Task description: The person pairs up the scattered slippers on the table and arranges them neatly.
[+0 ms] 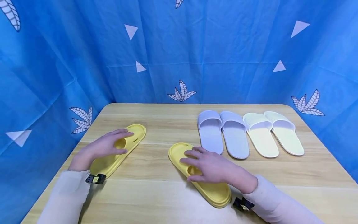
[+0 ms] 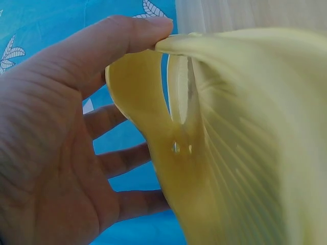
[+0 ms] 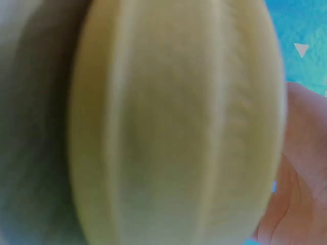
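Two yellow slippers are apart on the table, one under each hand. My left hand (image 1: 107, 143) holds the left yellow slipper (image 1: 139, 130) around its strap. In the left wrist view, the thumb of my left hand (image 2: 61, 127) touches the strap's edge and the fingers lie behind the strap (image 2: 135, 84). My right hand (image 1: 211, 165) grips the right yellow slipper (image 1: 215, 193) over its strap, fingers spread across the far side and thumb on the near side. In the right wrist view, the slipper's heel (image 3: 173, 122) fills the middle and hides most of my right hand (image 3: 306, 168).
Beyond my right hand lie a pair of lavender slippers (image 1: 211, 138) and, to their right, a pair of cream slippers (image 1: 264, 143), toes away from me. They stand side by side on the wooden table (image 1: 151, 193). A blue patterned curtain (image 1: 167, 46) encloses the back and sides.
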`<state>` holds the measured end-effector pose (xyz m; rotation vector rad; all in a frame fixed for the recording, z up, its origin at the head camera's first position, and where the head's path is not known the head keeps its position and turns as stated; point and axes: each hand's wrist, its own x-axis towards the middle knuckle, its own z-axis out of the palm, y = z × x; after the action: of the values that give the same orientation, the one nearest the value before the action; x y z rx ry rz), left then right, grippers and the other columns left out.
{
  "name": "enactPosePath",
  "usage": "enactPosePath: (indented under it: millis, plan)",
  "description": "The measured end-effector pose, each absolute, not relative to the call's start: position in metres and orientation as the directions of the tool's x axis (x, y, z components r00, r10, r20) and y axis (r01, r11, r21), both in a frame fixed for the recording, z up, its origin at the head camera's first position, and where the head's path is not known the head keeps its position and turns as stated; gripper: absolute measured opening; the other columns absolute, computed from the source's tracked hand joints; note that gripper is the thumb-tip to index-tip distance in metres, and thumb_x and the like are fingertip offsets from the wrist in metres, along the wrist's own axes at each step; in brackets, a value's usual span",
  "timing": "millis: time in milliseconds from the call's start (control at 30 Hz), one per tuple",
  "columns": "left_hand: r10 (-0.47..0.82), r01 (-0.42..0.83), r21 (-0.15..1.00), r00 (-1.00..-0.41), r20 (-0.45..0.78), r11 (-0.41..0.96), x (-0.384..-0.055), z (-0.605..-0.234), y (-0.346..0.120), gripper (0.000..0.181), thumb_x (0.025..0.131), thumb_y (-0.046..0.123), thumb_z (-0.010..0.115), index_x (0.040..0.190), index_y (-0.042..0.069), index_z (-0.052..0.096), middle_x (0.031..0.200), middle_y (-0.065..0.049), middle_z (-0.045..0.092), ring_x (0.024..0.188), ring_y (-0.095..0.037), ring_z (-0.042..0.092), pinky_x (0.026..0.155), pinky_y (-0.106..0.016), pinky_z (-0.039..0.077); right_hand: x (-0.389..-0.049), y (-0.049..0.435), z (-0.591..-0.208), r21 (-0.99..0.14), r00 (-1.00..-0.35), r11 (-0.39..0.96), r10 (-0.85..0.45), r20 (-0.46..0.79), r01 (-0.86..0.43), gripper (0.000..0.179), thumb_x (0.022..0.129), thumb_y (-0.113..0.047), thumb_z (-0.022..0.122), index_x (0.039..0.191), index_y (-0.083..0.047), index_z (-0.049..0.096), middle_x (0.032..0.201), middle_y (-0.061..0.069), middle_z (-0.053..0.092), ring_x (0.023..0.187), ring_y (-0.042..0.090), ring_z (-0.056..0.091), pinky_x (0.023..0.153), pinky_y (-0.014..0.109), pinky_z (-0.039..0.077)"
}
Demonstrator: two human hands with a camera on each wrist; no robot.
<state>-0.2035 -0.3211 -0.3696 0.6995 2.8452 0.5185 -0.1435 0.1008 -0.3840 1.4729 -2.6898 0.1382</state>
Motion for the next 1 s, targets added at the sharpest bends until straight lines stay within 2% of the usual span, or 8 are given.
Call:
enactPosePath:
  millis: [233,533,1000]
  plan:
    - [0.478,0.419,0.373,-0.875,-0.077,0.828,-0.203,-0.369,-0.32,0.068,0.086,0.03,0.076,0.145,0.012,0.048,0.149,-0.025,0.036,0.133,-0.05,0.034,0.103,-0.067,0.032,-0.146,0.094,-0.382,-0.052,-0.548,0.545,-0.832,0.083,-0.837,0.063,0.092,-0.06,0.055,0.143,-0.024,0.05,0.144,0.008,0.048,0.128,0.038,0.047,0.096,0.048,0.049]
    - [0.5,0.451,0.359,-0.865,-0.053,0.817,-0.201,-0.37,-0.319,0.067,0.085,0.032,0.077,0.143,0.012,0.05,0.147,-0.025,0.039,0.132,-0.049,0.036,0.102,-0.065,0.034,-0.148,0.083,-0.383,-0.053,-0.579,0.577,-0.808,0.109,-0.815,0.062,0.091,-0.061,0.056,0.141,-0.024,0.052,0.141,0.007,0.05,0.124,0.037,0.05,0.084,0.048,0.055]
    - [0.503,0.454,0.365,-0.863,-0.047,0.813,-0.205,-0.373,-0.315,0.067,0.086,0.03,0.076,0.144,0.011,0.049,0.147,-0.024,0.039,0.133,-0.048,0.036,0.103,-0.064,0.034,-0.153,0.071,-0.383,-0.045,-0.647,0.646,-0.757,0.096,-0.762,0.062,0.091,-0.061,0.056,0.141,-0.025,0.052,0.142,0.007,0.05,0.122,0.037,0.052,0.083,0.049,0.055]
